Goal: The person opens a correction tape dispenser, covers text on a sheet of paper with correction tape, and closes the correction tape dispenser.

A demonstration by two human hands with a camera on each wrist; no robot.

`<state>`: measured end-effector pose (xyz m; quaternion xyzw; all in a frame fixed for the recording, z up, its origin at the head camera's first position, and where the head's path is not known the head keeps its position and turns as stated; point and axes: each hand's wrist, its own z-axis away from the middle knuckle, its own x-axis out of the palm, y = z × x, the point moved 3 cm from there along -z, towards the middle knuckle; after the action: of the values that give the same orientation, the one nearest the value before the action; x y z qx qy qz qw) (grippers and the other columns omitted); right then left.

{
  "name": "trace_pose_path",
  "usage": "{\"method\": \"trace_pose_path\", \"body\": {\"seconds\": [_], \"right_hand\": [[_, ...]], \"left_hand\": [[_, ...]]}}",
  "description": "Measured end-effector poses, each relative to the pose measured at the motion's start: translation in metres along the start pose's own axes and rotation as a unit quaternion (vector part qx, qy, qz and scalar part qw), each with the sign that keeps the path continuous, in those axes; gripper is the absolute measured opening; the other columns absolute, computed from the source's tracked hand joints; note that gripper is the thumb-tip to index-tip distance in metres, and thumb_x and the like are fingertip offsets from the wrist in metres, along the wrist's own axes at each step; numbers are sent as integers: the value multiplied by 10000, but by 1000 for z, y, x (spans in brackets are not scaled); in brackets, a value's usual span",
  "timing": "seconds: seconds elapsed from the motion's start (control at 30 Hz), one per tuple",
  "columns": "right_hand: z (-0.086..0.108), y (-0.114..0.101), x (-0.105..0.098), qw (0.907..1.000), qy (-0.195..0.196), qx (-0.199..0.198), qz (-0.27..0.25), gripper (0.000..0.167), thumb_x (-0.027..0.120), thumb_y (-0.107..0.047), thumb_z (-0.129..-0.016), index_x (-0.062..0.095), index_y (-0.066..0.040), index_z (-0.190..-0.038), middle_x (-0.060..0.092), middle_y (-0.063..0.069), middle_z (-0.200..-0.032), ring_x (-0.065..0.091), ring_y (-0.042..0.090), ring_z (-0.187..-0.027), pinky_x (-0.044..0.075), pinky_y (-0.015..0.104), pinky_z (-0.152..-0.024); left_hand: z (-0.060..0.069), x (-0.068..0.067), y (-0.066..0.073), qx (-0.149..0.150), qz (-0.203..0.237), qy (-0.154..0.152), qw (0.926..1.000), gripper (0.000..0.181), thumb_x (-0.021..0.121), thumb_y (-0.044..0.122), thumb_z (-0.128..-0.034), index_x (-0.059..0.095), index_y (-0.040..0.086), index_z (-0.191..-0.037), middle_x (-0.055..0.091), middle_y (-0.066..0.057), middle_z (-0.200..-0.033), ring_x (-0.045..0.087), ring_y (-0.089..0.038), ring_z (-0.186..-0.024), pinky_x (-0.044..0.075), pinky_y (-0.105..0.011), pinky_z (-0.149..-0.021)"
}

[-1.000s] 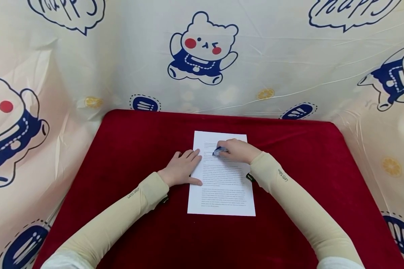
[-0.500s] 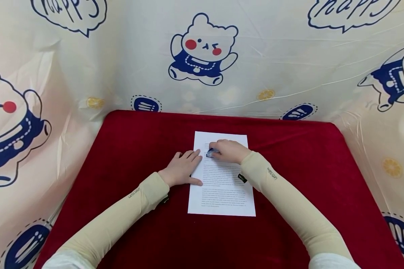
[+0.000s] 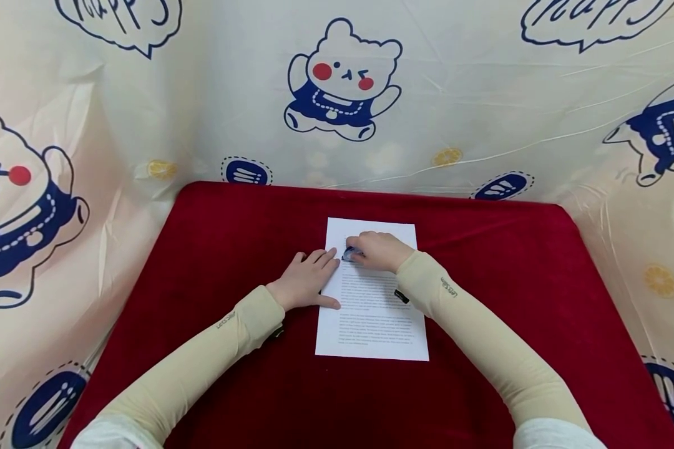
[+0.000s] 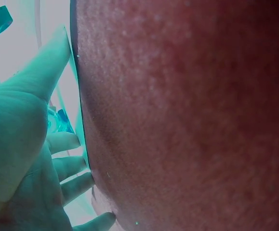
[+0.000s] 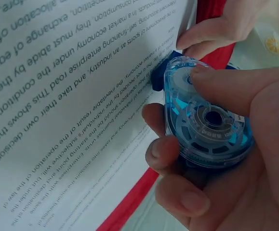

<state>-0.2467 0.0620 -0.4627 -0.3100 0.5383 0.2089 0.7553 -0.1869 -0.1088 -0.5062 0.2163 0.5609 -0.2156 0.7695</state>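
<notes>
A printed sheet of paper (image 3: 376, 340) lies flat on the red cloth. My right hand (image 3: 380, 251) grips a clear blue correction tape (image 5: 209, 118), thumb on one side and curled fingers on the other. The tape's dark blue tip (image 5: 159, 77) meets the printed lines near the sheet's upper left part. Fingers spread, my left hand (image 3: 303, 280) rests across the sheet's left edge, partly on paper and partly on cloth. In the left wrist view the left hand (image 4: 28, 130) shows its thumb and fingers along the paper's edge.
A red velvet cloth (image 3: 230, 237) covers the table around the paper. Behind it and at both sides hangs a pale curtain (image 3: 224, 81) with printed bears. Each forearm wears a cream sleeve (image 3: 477, 324).
My right hand has slid left across the upper part of the sheet with the correction tape, mostly in the first half second. The left hand stays in place on the paper's edge.
</notes>
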Motion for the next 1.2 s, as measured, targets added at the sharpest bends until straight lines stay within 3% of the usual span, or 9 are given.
{"method": "trace_pose_path", "body": {"seconds": [0.23,0.5,0.8,1.2], "right_hand": [[-5,-6,-2,9994,-120,127,306,214,632,-131,-1024,704,-93,-1222,739,91,-1094,697,226,-945,597,427,-837],[-4,-8,-6,9980,-214,272,532,279,641,-124,-1015,702,-94,-1285,752,106,-1136,711,223,-938,611,427,-809],[1,-2,-5,9980,-301,404,393,288,637,-130,-1022,694,-93,-1302,750,100,-1157,681,214,-908,595,411,-811],[10,8,-5,9974,-349,556,292,246,641,-140,-1023,708,-112,-1258,753,74,-1150,648,209,-872,579,388,-798]], "left_hand": [[-1,1,0,-24,19,-50,10000,1076,661,761,-864,359,55,-1617,254,-142,-1710,278,-338,-1546,326,-606,-1141],[-2,0,0,-26,-5,3,10000,1077,671,760,-857,369,54,-1613,271,-144,-1704,290,-345,-1538,339,-604,-1136],[0,-4,2,-67,25,-126,9999,1067,667,751,-868,361,55,-1617,259,-150,-1707,283,-347,-1542,331,-606,-1150],[4,-8,4,-15,50,-9,10000,1051,681,733,-870,386,35,-1597,291,-167,-1692,309,-352,-1525,352,-606,-1131]]}}
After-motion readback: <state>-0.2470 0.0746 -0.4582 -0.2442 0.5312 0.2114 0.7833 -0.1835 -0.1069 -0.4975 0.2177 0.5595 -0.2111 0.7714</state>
